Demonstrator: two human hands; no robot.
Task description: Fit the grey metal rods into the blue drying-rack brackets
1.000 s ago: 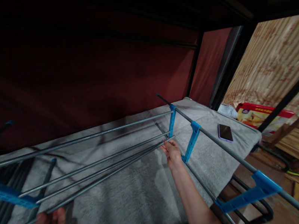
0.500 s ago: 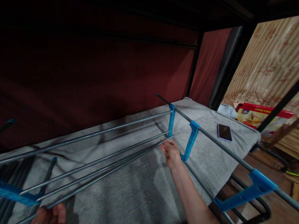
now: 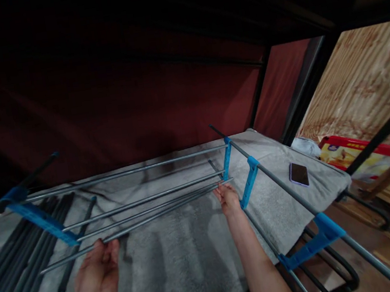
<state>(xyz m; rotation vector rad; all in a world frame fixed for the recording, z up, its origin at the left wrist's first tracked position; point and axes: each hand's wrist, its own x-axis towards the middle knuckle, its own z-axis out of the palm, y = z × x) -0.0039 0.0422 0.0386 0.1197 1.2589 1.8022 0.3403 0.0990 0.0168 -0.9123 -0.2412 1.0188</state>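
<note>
Several thin grey metal rods [image 3: 145, 208] span across a grey blanket [image 3: 183, 261], running between blue plastic brackets on two side poles. My right hand [image 3: 228, 199] pinches the right ends of the lower rods next to the blue bracket [image 3: 249, 187] on the right pole [image 3: 283, 186]. My left hand [image 3: 96, 272] is under the left end of the lowest rod, fingers curled up against it. A blue bracket [image 3: 40, 220] on the left pole holds the other rod ends.
A phone [image 3: 298, 174] lies on the blanket at the right. A red box [image 3: 362, 151] stands past the bed edge, before a wooden wall. More grey rods [image 3: 4, 275] lie at the left. Another blue bracket [image 3: 314, 243] hangs low on the right pole. Dark red wall behind.
The view has shifted left, bringing the left bracket and pole into sight. My left hand now lies further right in the picture along the lowest rod; my right hand stays at the rod ends.
</note>
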